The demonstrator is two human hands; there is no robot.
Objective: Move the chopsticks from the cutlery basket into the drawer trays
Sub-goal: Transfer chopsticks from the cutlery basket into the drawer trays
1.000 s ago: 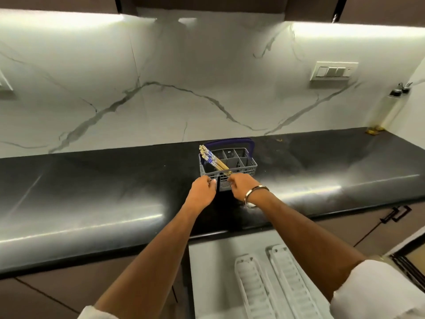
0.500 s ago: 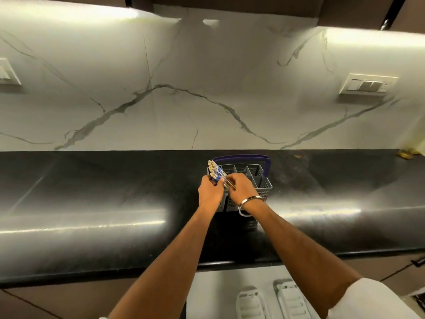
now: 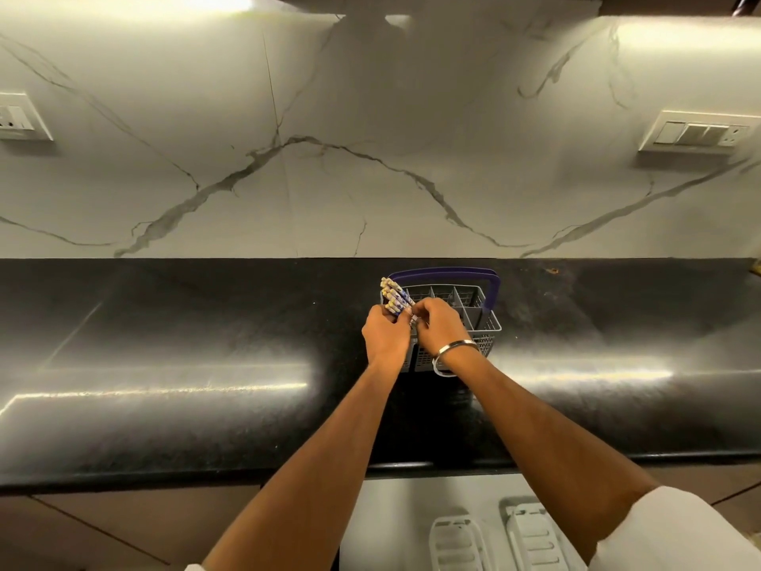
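Chopsticks [image 3: 394, 297] bunched in cutlery basket [image 3: 488, 323], both hands' fingers [image 3: 420, 313] gripping

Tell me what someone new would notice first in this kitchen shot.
Two hands meet mid-counter: the left hand and right hand close around a bundle of chopsticks sticking out of the grey basket with a purple handle. Behind runs a white veined marble wall; white drawer trays show at the bottom.

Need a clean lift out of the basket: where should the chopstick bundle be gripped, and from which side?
Grip the chopsticks on the shafts just below their patterned tops, coming from above the cutlery basket at its left end. They lean up and left, so probably pull along that lean.
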